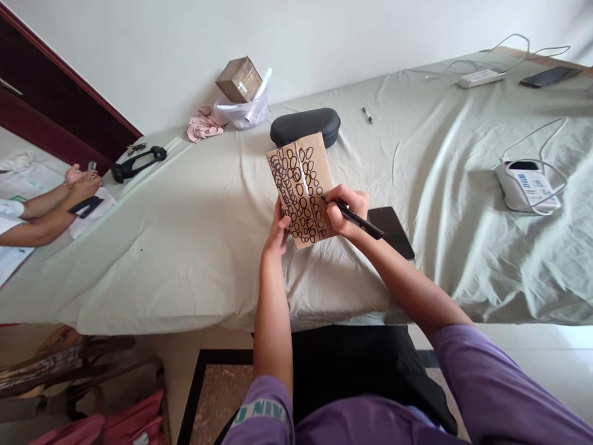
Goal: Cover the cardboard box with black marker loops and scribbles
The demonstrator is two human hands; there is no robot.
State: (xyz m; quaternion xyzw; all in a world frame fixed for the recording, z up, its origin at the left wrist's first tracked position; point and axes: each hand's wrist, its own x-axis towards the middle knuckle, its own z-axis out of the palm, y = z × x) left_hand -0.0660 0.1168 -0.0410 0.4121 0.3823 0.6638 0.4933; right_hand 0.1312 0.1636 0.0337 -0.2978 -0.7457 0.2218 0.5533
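A cardboard box (327, 157) is tilted up over the cloth, its face covered with rows of hand-drawn black loops and a pale strip down the middle. My left hand (278, 230) grips its lower left edge, thumb on the front; the other fingers are hidden behind. In my right hand (348, 207) is a black marker (364, 224), its tip at the right part of the drawn face. Behind the cardboard lies a dark oval zip case (306, 125). Beside my right wrist a black tablet or phone (391, 232) rests flat, partly covered by the arm.
A small carton (239, 79) sits on a plastic tub (248, 113) by a pink cloth (204, 125). A pen (367, 115), a power strip (482, 78), a phone (550, 76) and a white corded device (530, 186) lie rightward. Another person's hands (83, 179) are at far left.
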